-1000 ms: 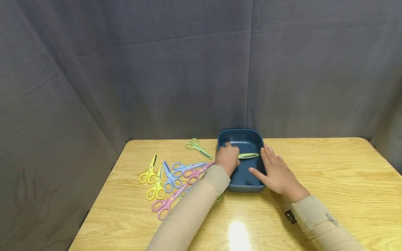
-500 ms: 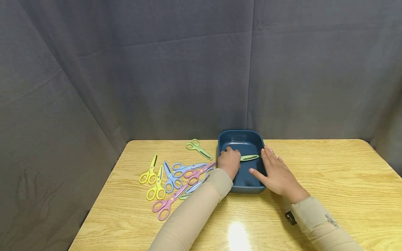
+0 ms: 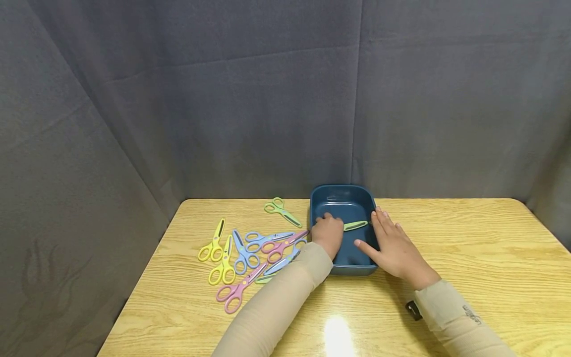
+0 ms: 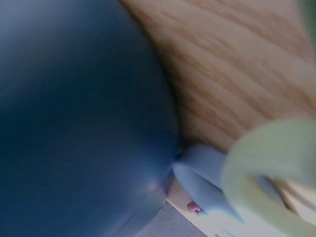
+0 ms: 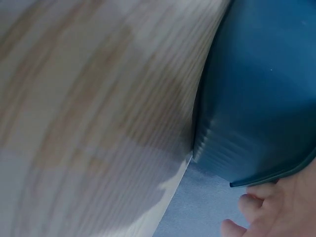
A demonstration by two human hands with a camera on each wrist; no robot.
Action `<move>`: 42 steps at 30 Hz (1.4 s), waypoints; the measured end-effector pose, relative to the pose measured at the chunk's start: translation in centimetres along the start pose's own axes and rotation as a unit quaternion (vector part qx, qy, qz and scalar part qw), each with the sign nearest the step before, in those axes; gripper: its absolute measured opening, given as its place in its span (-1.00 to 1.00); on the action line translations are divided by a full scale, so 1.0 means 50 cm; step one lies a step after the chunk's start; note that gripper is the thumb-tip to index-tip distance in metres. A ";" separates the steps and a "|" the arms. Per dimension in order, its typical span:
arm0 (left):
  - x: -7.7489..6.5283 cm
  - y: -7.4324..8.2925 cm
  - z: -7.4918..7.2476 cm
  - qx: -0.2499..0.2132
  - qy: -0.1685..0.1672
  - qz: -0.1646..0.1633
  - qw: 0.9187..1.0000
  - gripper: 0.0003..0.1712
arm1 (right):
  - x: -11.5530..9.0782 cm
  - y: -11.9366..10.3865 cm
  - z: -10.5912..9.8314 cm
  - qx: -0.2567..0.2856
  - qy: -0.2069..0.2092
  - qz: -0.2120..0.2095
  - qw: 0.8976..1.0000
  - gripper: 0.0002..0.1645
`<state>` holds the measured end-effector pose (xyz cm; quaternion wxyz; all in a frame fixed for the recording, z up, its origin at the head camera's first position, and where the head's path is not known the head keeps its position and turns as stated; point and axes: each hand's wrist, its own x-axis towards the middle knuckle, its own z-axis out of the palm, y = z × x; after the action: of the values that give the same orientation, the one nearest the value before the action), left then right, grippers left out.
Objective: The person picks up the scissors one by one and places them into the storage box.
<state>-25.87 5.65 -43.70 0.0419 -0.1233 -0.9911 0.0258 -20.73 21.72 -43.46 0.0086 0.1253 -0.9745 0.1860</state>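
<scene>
The left hand reaches down into the bin, its fingers curled over the handle end of the green scissors; only the blades show, pointing toward the right wall. Its fingertips are hidden. The right hand lies against that wall from outside, fingers straight along it, thumb spread over the rim, holding nothing.

Left of the bin, scissors lie on the counter: a pink pair nearest the bin, its handles by a blue pair, another blue pair further left, and two yellow pairs beyond. Toward the front lies a second pink pair. The left sleeve partly covers a third blue pair and a green pair. Near the counter's back edge lies one more green pair. Behind hangs a grey curtain.
</scene>
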 end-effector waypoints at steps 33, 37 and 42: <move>-0.022 -0.012 -0.014 0.008 -0.007 0.057 0.998 -0.69 | 0.003 0.006 0.006 -0.003 -0.003 0.003 1.000 0.21; -0.026 -0.017 -0.015 0.008 0.002 0.070 0.997 -0.71 | 0.002 0.005 0.005 -0.002 -0.004 0.000 1.000 0.21; -0.032 -0.023 -0.022 0.001 0.008 0.083 0.997 -0.62 | 0.001 0.005 0.003 -0.003 0.000 -0.001 1.000 0.19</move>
<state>-24.50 4.19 -42.67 0.0473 -0.2049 -0.9772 0.0294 -20.82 21.89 -43.71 0.0088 0.1265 -0.9749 0.1828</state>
